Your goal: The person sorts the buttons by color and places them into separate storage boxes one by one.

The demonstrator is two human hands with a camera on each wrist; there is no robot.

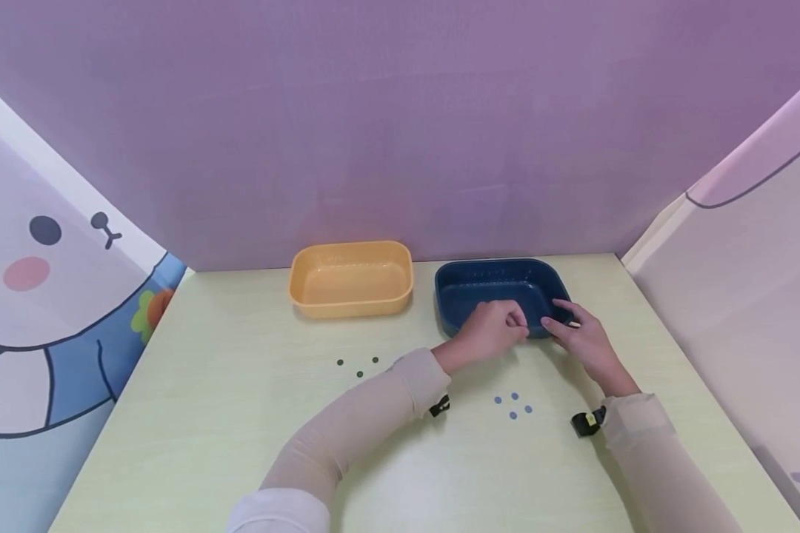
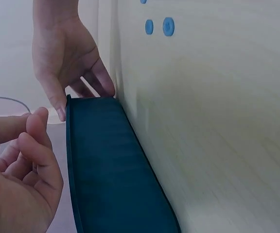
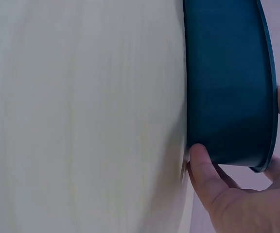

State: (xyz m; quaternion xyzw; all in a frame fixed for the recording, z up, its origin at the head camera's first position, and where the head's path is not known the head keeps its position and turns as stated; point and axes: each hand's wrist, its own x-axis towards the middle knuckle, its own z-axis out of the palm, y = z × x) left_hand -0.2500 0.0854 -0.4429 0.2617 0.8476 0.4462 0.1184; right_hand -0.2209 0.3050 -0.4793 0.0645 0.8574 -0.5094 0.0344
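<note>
A dark blue tray [image 1: 500,270] stands at the back right of the table. My right hand [image 1: 590,344] grips its front right corner; in the right wrist view a fingertip [image 3: 198,155] presses low against the tray wall [image 3: 230,97]. Over the tray's front rim is my left hand [image 1: 490,333], its fingers curled and thumb tip meeting the index fingertip [image 2: 38,119]. No object shows in that pinch. Several small blue buttons [image 2: 168,26] lie on the table in front of the tray.
To the left of the blue tray stands a yellow tray [image 1: 352,309]. Three small dark green buttons, one of them a front button [image 1: 360,374], lie before it. A purple wall [image 1: 400,148] rises behind the table [image 1: 193,414], with printed panels at both sides.
</note>
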